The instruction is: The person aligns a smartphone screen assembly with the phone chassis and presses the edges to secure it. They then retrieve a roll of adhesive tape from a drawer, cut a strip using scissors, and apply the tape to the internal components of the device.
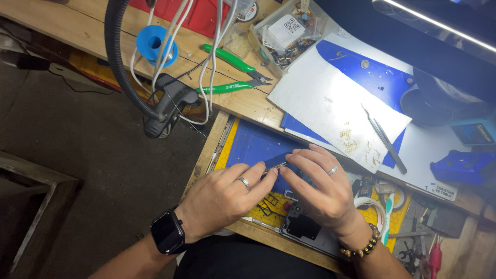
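Both hands meet over the blue mat (253, 144), left hand (222, 199) and right hand (323, 188) pinching a small dark part (275, 162), maybe a circuit board, hard to tell. Opened phone (305, 230) sits just below, green cutters (232, 70) up on the wooden bench (93, 28).

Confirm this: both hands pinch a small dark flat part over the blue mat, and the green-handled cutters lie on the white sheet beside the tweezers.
One detail is wrong. In the head view the green-handled metal cutters lie on the bare wooden bench top, left of the white textured sheet. Only the slim metal tweezers rest on that sheet. The left hand and right hand do pinch the small dark flat part over the blue rubber mat.
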